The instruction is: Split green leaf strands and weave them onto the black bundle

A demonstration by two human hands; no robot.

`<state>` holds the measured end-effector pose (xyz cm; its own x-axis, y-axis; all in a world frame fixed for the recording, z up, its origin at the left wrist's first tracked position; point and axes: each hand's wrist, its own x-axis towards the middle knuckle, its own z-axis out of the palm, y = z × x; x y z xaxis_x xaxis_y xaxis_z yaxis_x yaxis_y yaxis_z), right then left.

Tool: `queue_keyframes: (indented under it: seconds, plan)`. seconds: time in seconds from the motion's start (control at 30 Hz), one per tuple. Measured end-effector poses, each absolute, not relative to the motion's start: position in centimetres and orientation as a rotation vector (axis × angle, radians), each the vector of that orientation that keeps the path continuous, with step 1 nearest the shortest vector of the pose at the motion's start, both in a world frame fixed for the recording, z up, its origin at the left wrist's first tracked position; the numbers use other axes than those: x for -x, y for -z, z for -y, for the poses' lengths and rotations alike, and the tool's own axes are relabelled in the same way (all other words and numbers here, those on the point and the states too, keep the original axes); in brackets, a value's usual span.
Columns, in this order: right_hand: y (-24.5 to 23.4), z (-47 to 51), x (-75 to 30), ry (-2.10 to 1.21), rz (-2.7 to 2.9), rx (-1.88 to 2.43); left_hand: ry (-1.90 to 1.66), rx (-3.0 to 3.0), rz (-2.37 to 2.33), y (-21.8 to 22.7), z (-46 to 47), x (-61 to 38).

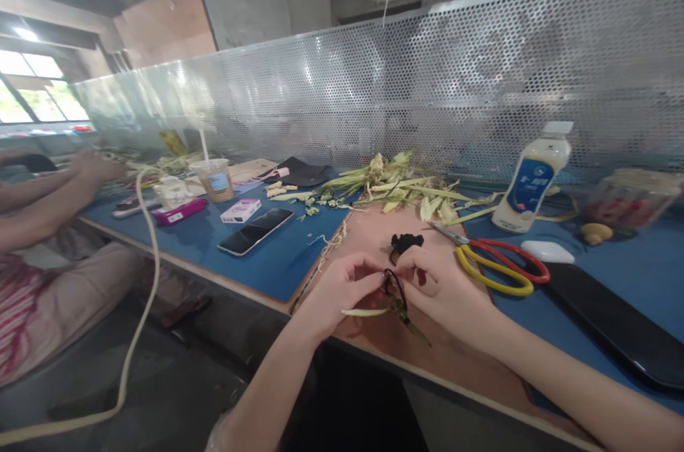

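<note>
My left hand [342, 288] and my right hand [438, 288] meet over a brown board [374, 238] at the table's near edge. Both pinch a small bundle of green leaf strips [398, 309] with a thin black band [392, 281] looped round it. A pale strip sticks out to the left and a green tip points down and right. A heap of black bands [406, 242] lies just beyond my fingers. Scissors with red and yellow handles [496, 266] lie to the right of my right hand.
A pile of green and pale leaves [400, 188] lies at the back. A white bottle [531, 181], a phone [255, 231], a drink cup [215, 177], a pink box [240, 209] and a black tray [614, 327] sit on the blue table. Another person's arms [48, 188] work at the left.
</note>
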<state>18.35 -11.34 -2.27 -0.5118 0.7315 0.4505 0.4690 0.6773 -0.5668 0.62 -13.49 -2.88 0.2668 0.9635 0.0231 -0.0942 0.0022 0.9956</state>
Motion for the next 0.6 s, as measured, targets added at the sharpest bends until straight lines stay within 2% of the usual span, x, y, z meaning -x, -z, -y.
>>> queue_keyframes:
  seconds: [0.6]
  plan:
    - [2.48,10.65,-18.55,-0.512,2.272,0.91,-1.036,-1.335,-0.916,3.29,13.59,-0.49]
